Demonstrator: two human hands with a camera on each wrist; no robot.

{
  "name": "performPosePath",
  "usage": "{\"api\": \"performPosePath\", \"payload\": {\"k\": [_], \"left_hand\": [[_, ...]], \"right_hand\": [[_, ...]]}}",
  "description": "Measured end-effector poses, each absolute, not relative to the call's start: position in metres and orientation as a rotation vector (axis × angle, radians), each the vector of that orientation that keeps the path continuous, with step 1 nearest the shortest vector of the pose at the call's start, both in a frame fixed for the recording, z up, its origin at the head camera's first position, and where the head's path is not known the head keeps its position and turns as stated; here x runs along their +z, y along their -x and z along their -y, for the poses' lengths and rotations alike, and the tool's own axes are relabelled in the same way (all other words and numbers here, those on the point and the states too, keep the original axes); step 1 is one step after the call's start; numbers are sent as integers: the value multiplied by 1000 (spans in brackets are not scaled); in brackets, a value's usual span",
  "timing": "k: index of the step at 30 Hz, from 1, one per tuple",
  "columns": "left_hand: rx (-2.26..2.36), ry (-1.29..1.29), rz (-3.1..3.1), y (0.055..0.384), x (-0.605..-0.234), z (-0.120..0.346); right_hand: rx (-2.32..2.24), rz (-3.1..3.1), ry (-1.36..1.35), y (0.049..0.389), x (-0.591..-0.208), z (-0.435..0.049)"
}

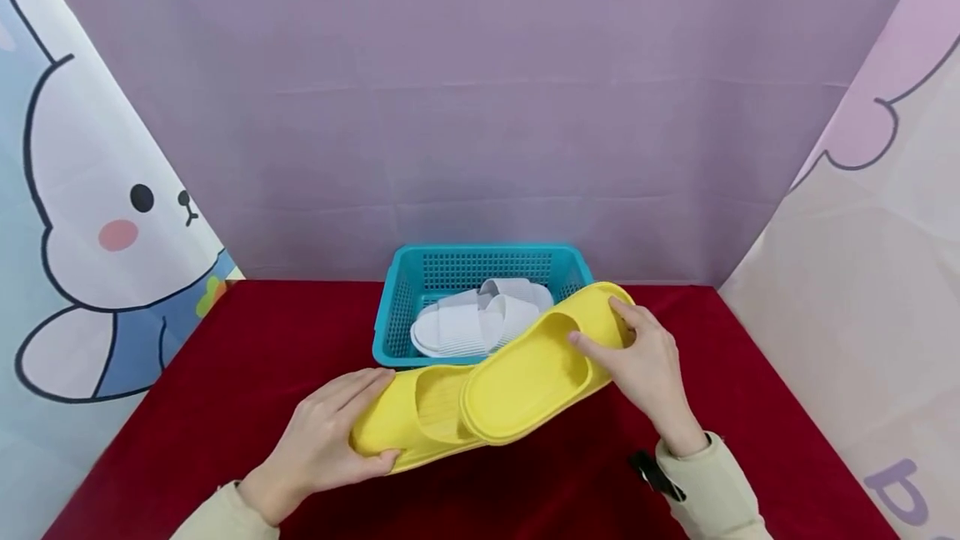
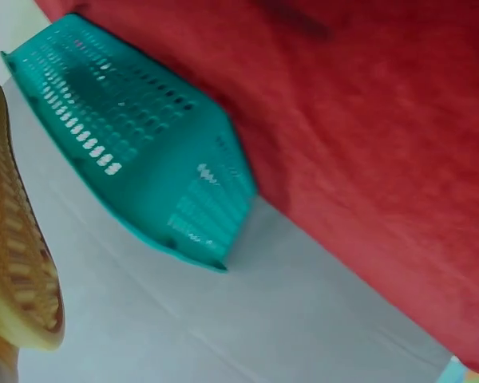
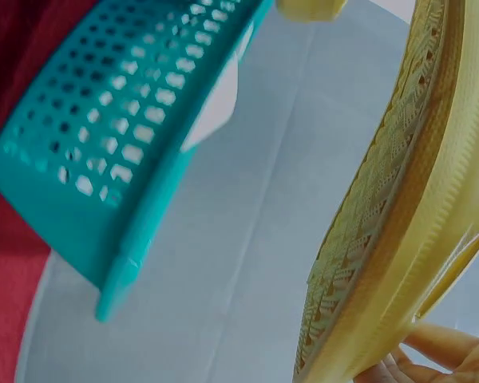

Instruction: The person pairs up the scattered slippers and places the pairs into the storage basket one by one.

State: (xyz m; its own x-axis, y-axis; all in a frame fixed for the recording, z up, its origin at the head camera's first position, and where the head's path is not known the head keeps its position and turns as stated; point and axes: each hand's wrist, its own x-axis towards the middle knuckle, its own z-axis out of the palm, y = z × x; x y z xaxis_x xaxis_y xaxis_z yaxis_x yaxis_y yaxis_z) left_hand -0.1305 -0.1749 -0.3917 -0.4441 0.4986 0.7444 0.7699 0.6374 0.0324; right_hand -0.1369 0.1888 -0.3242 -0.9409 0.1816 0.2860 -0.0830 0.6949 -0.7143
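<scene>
Two yellow slippers are held up in front of the basket. My left hand point(image 1: 326, 432) grips one yellow slipper point(image 1: 382, 419) by its toe end, thumb below and fingers over the top. My right hand point(image 1: 648, 365) pinches the other yellow slipper point(image 1: 525, 382) near one end, with the thumb by its opening. That slipper's far end overlaps the left one. In the right wrist view the textured sole of a slipper point(image 3: 383, 215) shows. The left wrist view catches a sole edge point(image 2: 20, 255) at its left border.
A teal plastic basket point(image 1: 386, 315) stands behind the slippers, with a pair of white slippers point(image 1: 457, 323) in it. Dark red cloth point(image 1: 300, 340) covers the table. A plain mauve curtain point(image 1: 480, 107) hangs behind, and printed cartoon sheets point(image 1: 90, 257) flank the sides.
</scene>
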Motion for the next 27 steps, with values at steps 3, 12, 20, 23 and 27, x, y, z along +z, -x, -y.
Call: {"api": "performPosePath", "payload": {"k": [3, 12, 20, 23, 27], "left_hand": [[-490, 986, 2041, 135, -389, 167], [-505, 976, 1943, 151, -377, 147], [-509, 970, 1997, 159, -375, 139], [-516, 982, 1997, 161, -375, 136], [-509, 997, 2003, 163, -372, 133]], "right_hand": [[1052, 2521, 119, 139, -322, -189], [1076, 2405, 223, 145, -324, -185], [1088, 2329, 266, 148, -326, -183], [1094, 2336, 282, 148, -328, -181], [1090, 2374, 293, 145, -328, -178]]}}
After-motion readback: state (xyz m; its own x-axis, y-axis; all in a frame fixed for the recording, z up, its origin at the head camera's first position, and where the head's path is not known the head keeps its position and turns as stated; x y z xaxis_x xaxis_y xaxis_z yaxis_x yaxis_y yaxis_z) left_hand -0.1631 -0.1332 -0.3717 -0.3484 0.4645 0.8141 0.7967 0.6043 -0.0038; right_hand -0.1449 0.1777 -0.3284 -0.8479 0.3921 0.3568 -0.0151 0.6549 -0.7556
